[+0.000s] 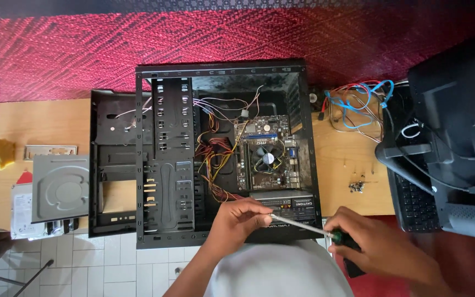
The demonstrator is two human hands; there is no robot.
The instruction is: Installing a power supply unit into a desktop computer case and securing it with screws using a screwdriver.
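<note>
Wooden desk (353, 159) against a deep red woven backdrop (83, 49), white floor tiles (111, 269) below at seven o'clock. Open black computer case (221, 71) lying on its side at centre, side panel off, interior exposed: perforated drive cage (171, 143) on the nine o'clock side, green motherboard (268, 157) with a round black cooling fan (266, 157) toward three o'clock, a tangle of red, yellow and black wires (218, 159) between them, black power supply (292, 208) along the six o'clock edge. Left hand (240, 217) at the case's six o'clock rim, fingers curled and pinching the metal shaft of a screwdriver (303, 225) near its tip. Right hand (377, 242) at five o'clock, clenched around the same screwdriver's dark green handle, shaft running slantwise from there toward the power supply. Grey optical drive (60, 187) at nine o'clock, overlapping a hard drive (23, 217) underneath. Yellow sponge (1, 153) farther out at nine o'clock. Loose blue and red cables (358, 104) at two o'clock, small heap of screws (357, 186) at three o'clock, black monitor (457, 137) and keyboard (413, 203) beyond.
</note>
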